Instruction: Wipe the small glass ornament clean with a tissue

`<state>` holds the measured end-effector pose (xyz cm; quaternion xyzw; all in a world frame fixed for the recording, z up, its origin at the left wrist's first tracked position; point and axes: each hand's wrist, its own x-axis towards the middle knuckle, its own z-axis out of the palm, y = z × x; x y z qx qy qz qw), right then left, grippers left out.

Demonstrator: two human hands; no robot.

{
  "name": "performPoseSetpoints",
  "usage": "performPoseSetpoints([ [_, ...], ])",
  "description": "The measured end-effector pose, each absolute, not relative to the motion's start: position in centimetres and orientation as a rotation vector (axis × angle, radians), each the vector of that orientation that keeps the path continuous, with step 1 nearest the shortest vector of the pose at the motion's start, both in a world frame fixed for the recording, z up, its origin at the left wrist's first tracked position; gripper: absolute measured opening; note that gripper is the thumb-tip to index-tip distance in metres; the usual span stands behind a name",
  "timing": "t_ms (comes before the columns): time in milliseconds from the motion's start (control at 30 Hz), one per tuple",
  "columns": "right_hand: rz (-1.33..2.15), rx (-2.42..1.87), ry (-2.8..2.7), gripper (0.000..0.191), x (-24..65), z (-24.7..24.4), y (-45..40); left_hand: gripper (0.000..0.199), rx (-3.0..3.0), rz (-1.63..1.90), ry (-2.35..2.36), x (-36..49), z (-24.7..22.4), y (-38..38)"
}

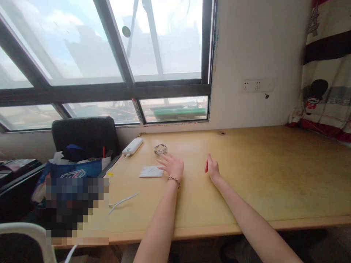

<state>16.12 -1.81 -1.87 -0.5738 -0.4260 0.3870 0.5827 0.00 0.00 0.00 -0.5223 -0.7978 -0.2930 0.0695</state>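
Note:
My left hand [173, 166], with a beaded bracelet [174, 180] on its wrist, is spread over the wooden table [252, 175] and holds nothing. Just beyond its fingers lies a silvery, openwork ring-shaped object [160, 149]. A flat white packet [151, 171] rests beside the fingertips on the left. My right hand [212, 168] is to the right, turned on its side with the fingers curled. Something red shows at its inner side, too small to make out.
A white power bank [132, 147] with a cable lies near the table's left edge. Another white cable [124, 200] is nearer me. A black chair [85, 133] holding a blue bag [74, 173] stands left. Wall sockets [251, 86] and a curtain [329, 73] are behind.

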Motion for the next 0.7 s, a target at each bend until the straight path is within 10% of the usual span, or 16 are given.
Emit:
performPoseSetpoints([
  [700, 0.920, -1.196, -0.565, 0.049, 17.9, -1.0, -1.4, 0.022, -2.697, -0.672, -1.768, 4.3, -1.0, -1.0],
])
